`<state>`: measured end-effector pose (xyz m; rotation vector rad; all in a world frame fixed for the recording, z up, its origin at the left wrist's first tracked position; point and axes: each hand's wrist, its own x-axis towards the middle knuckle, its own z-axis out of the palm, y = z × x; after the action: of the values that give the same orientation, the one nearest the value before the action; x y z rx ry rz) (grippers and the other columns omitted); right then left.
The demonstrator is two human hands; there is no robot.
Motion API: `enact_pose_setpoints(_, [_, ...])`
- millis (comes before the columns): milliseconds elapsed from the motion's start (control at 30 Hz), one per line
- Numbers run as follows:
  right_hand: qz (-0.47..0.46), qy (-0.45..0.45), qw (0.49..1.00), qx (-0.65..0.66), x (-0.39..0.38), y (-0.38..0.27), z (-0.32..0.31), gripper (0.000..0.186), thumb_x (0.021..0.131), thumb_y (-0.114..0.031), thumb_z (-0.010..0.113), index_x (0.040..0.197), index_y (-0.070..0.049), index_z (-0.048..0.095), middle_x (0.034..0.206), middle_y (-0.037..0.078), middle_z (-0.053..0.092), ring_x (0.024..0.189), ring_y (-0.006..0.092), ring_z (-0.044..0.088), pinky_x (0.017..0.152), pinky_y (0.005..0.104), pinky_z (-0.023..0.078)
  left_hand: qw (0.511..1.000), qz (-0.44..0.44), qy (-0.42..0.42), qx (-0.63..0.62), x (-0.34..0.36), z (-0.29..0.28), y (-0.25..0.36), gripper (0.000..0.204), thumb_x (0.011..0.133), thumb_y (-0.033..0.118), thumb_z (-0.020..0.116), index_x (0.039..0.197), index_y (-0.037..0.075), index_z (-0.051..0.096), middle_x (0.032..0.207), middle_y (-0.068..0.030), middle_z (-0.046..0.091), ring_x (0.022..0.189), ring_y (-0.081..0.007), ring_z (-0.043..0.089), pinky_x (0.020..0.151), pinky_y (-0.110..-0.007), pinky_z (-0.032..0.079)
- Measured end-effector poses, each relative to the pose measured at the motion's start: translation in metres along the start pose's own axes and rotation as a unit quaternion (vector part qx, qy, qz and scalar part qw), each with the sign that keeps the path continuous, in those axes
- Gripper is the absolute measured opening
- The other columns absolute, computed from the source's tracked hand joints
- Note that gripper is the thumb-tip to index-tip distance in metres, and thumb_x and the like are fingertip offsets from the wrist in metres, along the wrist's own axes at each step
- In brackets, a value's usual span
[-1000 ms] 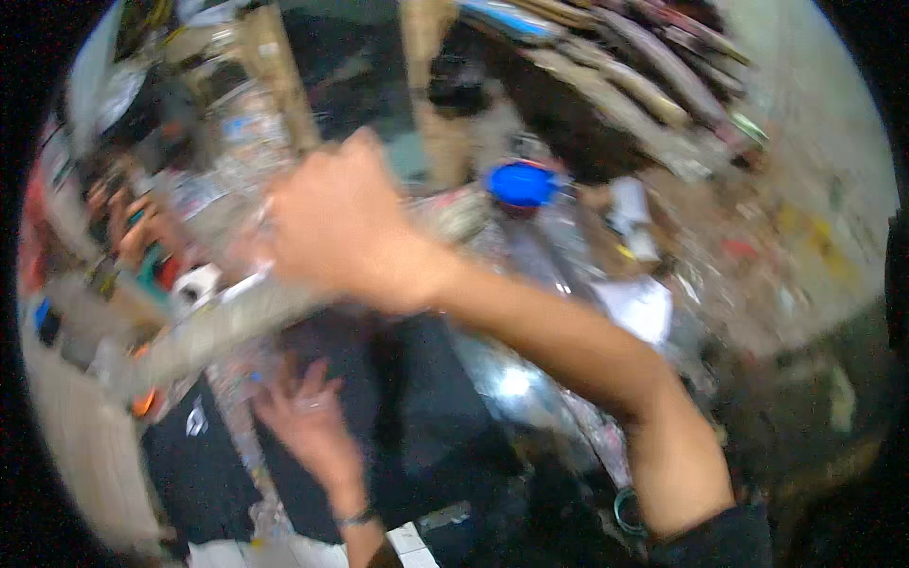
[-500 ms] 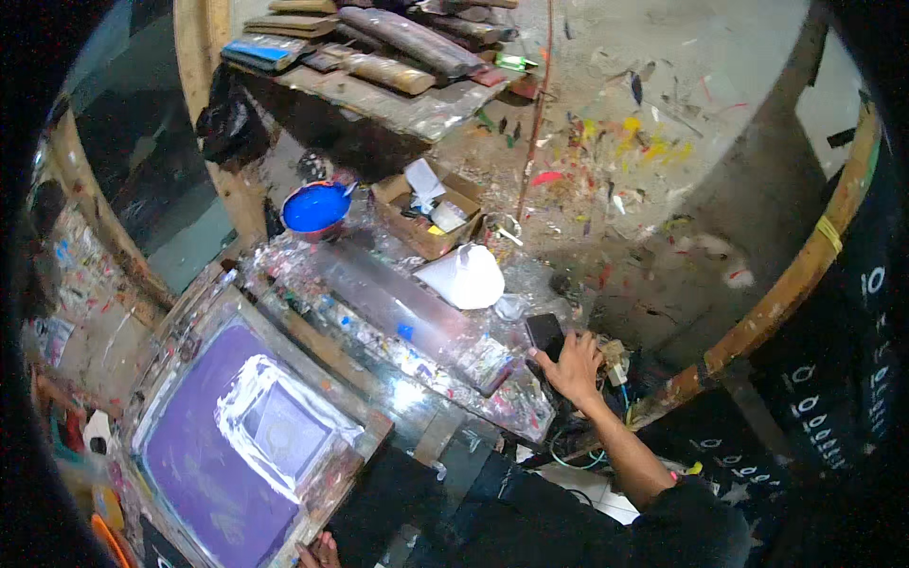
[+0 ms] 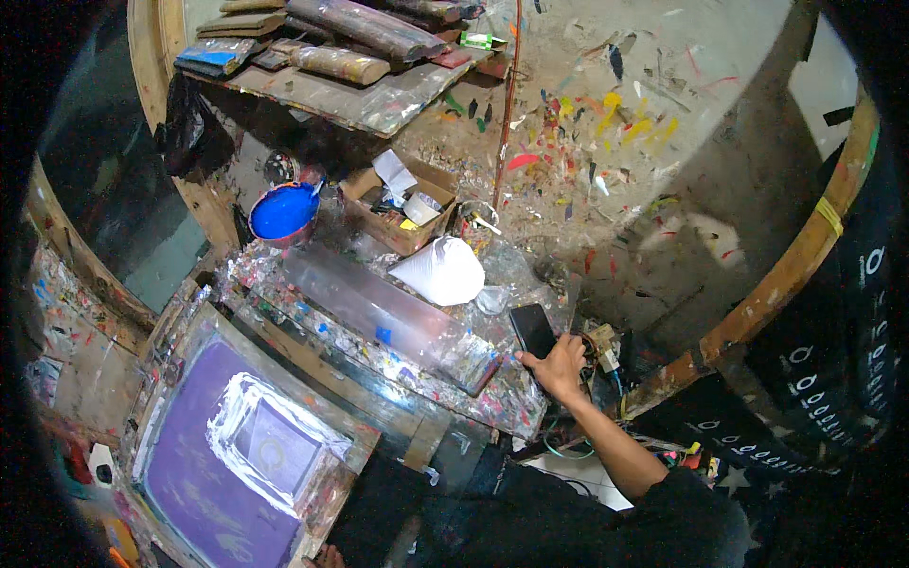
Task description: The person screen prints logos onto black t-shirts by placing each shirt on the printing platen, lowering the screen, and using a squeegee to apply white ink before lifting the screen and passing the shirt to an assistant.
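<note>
My right hand (image 3: 561,367) reaches over the far workbench. It grips the lower end of a black phone (image 3: 533,329), thumb on one side and fingers on the other. Only the fingertips of my left hand (image 3: 327,557) show at the lower edge, curled at the near corner of a screen-printing frame (image 3: 367,452). Purple mesh (image 3: 194,454) fills this frame, with white ink (image 3: 230,417) smeared around a paler rectangle bearing a faint ring mark. A white cone-shaped bundle (image 3: 445,272) and crumpled clear plastic (image 3: 490,299) lie beyond the phone.
On the paint-spattered bench are a bowl of blue ink (image 3: 284,210), a cardboard box (image 3: 402,237) of scraps and a long clear-wrapped slab (image 3: 369,303). Squeegees (image 3: 365,28) crowd a shelf behind. Cables and a plug (image 3: 604,348) sit beside my right hand. Printed black cloth (image 3: 805,417) hangs at right.
The view has shifted, so bench things sit further left. My right hand and the phone have moved slightly right relative to the bench, and more of the phone shows. Less of my left hand shows.
</note>
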<state>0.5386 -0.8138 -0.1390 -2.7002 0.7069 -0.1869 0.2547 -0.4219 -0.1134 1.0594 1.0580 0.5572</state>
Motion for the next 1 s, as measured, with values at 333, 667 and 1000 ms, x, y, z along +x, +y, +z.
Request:
enact_pose_setpoints(333, [-0.581, -0.125, 0.757, 0.271, -0.148, -0.147, -0.031, 0.055, 0.073, -0.038, 0.075, 0.111, -0.002, 0.058, 0.111, 0.017, 0.055, 0.109, 0.0345, 0.051, 0.092, 0.0483, 0.040, 0.999, -0.034, -0.022, 0.016, 0.007, -0.019, -0.004, 0.053, 0.098, 0.035, 0.052, 0.120, -0.014, 0.053, 0.115, -0.0271, 0.060, 0.101, -0.0315, 0.061, 0.081, -0.035, 0.049])
enact_pose_setpoints(667, [-0.825, -0.156, 0.513, 0.179, -0.204, -0.271, 0.050, 0.033, 0.069, -0.028, 0.072, 0.090, -0.005, 0.061, 0.082, 0.010, 0.062, 0.084, 0.0262, 0.062, 0.076, 0.0396, 0.045, 1.000, 0.008, 0.006, 0.029, -0.019, 0.006, 0.011, 0.056, 0.097, 0.034, 0.053, 0.126, -0.014, 0.050, 0.127, -0.0254, 0.053, 0.114, -0.0332, 0.054, 0.098, -0.040, 0.044])
enact_pose_setpoints(1000, [-0.808, -0.261, 0.524, 0.070, -0.194, -0.292, 0.038, 0.025, 0.070, -0.025, 0.070, 0.082, -0.004, 0.061, 0.066, 0.014, 0.065, 0.068, 0.0347, 0.067, 0.058, 0.0443, 0.050, 0.999, -0.002, 0.044, 0.021, -0.010, 0.003, 0.006, 0.057, 0.098, 0.032, 0.052, 0.122, -0.019, 0.049, 0.122, -0.0300, 0.055, 0.112, -0.0360, 0.056, 0.099, -0.042, 0.045])
